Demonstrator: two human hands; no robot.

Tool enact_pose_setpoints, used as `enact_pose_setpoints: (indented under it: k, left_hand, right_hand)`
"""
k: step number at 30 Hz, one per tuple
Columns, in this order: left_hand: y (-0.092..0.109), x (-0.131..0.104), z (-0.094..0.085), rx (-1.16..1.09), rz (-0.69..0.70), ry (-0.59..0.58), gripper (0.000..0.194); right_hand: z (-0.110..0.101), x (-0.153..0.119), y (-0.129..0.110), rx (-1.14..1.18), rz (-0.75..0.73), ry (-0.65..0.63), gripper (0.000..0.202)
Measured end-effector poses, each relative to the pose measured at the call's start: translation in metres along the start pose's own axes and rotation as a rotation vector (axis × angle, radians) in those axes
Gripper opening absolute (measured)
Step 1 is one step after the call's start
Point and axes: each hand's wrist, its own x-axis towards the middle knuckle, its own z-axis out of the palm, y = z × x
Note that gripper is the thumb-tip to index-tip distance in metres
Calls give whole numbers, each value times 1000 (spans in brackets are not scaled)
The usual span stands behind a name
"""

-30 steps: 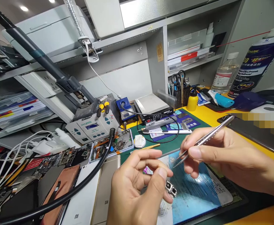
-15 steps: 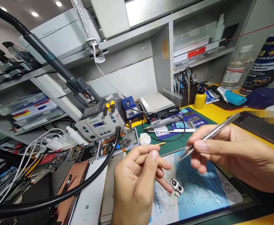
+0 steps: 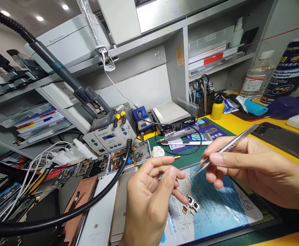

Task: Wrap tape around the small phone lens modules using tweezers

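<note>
A small dual-camera module (image 3: 193,202) shows at the tip of a lower finger of the left hand (image 3: 156,200), over a blue-and-white printed sheet (image 3: 216,212). It has two squarish silver metal frames joined in a stepped shape, each around a dark round lens; the upper frame looks larger. A small brownish tab and a metallic piece show along its lower edge. Whether it rests on the sheet or is held just above is unclear. The left thumb lies over the bent fingers; whether they pinch anything cannot be told. The right hand (image 3: 239,167) pinches slanted silver tweezers (image 3: 228,147) between thumb and fingers, their points above the sheet, near the left fingertips. Any piece between those points is too small to make out.
</note>
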Motion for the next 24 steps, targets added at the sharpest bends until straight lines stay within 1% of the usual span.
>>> enact_pose_setpoints:
  k: [3,12,21,24]
  left_hand:
    - [-2,2,-3,-47,-26,-43,25]
    - [-2,1,-5,-108,-69,-57,17]
    - [-1,2,-4,-170,-54,-70,17]
    - [-2,2,-5,-149,-48,-86,18]
  right_hand:
    - [0,1,0,10,4,-4,23]
    - [-2,1,2,42,-8,-33,20]
    - [-5,1,4,48,9,-33,18]
    - [-5,1,4,47,-10,-46,19]
